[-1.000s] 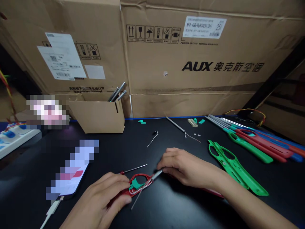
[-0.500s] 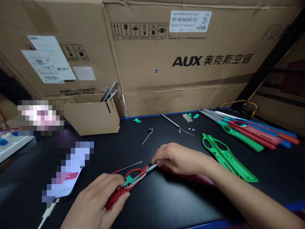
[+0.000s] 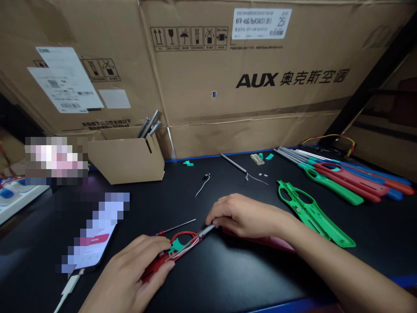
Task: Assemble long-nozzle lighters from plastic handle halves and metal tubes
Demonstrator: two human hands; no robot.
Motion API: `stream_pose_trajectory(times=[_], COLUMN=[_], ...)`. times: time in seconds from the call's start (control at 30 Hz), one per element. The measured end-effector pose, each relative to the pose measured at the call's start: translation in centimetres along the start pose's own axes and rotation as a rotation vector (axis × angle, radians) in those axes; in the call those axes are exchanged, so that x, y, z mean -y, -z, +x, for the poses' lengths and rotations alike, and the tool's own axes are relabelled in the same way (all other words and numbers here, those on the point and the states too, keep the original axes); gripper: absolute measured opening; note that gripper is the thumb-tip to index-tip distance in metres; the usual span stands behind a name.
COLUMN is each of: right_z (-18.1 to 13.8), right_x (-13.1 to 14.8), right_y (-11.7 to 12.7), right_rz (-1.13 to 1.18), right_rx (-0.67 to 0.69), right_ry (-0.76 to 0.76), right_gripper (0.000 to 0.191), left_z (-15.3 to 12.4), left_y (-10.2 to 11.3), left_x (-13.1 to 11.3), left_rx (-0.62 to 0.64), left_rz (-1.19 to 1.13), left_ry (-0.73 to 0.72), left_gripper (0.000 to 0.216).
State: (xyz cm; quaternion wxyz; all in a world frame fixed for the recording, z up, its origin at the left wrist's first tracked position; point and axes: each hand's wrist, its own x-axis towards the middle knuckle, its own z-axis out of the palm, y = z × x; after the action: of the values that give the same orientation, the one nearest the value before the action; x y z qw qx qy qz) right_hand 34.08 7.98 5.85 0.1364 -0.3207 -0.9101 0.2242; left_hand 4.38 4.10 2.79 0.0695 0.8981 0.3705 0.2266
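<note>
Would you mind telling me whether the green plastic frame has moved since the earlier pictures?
No, the green plastic frame lies where it was relative to the cardboard box; only the view shifted.

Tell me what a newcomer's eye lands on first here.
A big cardboard carton printed AUX fills the top of the view. Below it, on the black bench, the left hand holds a red plastic piece while the right hand pinches a metal rod. A bright green plastic frame lies to their right.
</note>
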Motion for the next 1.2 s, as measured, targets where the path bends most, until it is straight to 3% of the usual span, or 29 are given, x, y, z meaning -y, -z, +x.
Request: stream_pose_trajectory(times=[0.47,0.6,0.8,1.2], right_z=[-0.3,-0.3,-0.3,0.0], right_x=[-0.1,0.0,0.2,0.1], right_y=[-0.8,-1.0,-1.3,-1.9], right_rz=[0.057,0.057,0.065,0.088], right_rx=[-0.08,-0.079,-0.087,-0.088], right_ry=[0.043,0.046,0.062,0.056], right_gripper=[0.02,0.02,0.022,0.022], left_z=[0.5,0.3,1.3,2.5], left_y=[0.2,-0.1,-1.2,-3.0], left_x=[-0.5,-0.8,-2.2,-2.3], left_rx=[0.062,0.025,-0.136,-0.1], left_rz=[0.044,0.105,0.204,-0.03], left_ry=[-0.021,-0.035,-0.035,0.017], left_gripper=[0.022,0.019,0.027,0.016])
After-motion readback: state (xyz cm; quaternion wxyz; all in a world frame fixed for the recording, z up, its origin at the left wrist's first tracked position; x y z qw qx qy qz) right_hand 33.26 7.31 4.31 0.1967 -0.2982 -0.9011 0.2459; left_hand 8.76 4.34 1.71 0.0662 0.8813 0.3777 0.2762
